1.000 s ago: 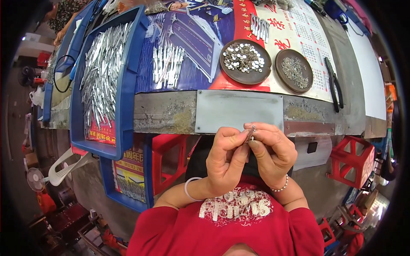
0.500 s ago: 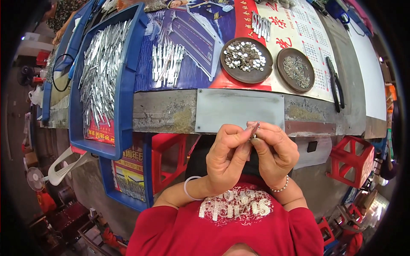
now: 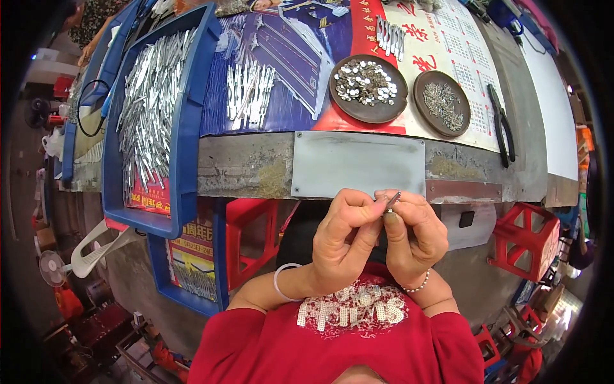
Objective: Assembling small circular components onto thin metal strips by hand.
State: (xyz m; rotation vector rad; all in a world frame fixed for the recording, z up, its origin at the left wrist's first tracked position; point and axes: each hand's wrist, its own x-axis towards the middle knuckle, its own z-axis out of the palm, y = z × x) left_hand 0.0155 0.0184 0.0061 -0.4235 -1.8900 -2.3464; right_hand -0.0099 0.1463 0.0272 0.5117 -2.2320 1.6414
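In front of my chest, just past the near edge of the bench, both hands meet at the fingertips. A small, slim metal piece (image 3: 394, 200) is pinched there; the fingers cover much of it, so its exact kind is unclear. My left hand (image 3: 342, 240) closes thumb and forefinger on one side of it. From the other side my right hand (image 3: 416, 233) grips it, with one end of the metal poking up past the fingertips. A tiny shiny bit shows just below it, too small to name. A grey metal plate (image 3: 358, 163) on the bench edge lies nearest.
A blue tray (image 3: 185, 128) of slender silver parts stands at left. Similar parts (image 3: 249, 93) lie in a row on the poster. Two brown dishes hold round discs (image 3: 364, 83) and tiny metal pieces (image 3: 442, 105). Pliers (image 3: 502, 125) lie at right; red stools (image 3: 524, 240) stand below.
Both hands have shifted slightly to the right, and the metal piece has turned to a more slanted angle between the fingertips. The things on the bench lie as before.
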